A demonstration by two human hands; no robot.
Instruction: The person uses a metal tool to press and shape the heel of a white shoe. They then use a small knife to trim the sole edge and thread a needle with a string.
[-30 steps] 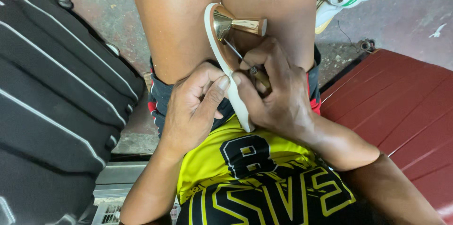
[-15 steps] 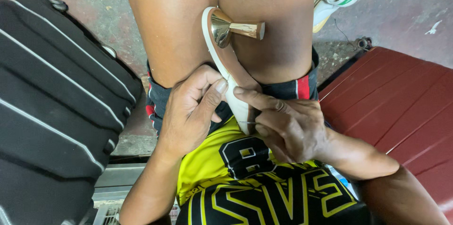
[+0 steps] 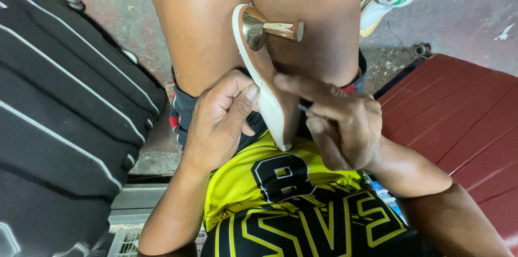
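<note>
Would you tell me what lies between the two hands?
In the head view, the white heeled shoe lies between the left hand and right hand, gripped between the knees.

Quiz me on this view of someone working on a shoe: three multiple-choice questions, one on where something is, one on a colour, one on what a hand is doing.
1. Where is the high-heeled shoe?
A. flat on the floor
B. between the person's knees
C. on the red surface

2. What colour is the shoe's heel?
A. shiny gold
B. matte black
C. blue

3. What is the left hand doing?
A. resting on the striped suitcase
B. hanging free
C. pressing its thumb on the shoe's pale edge

Answers: 1 B, it stands wedged between the bare legs. 2 A, the heel gleams metallic gold. 3 C, the thumb lies against the sole's rim, while the right hand points a finger at the sole.
</note>
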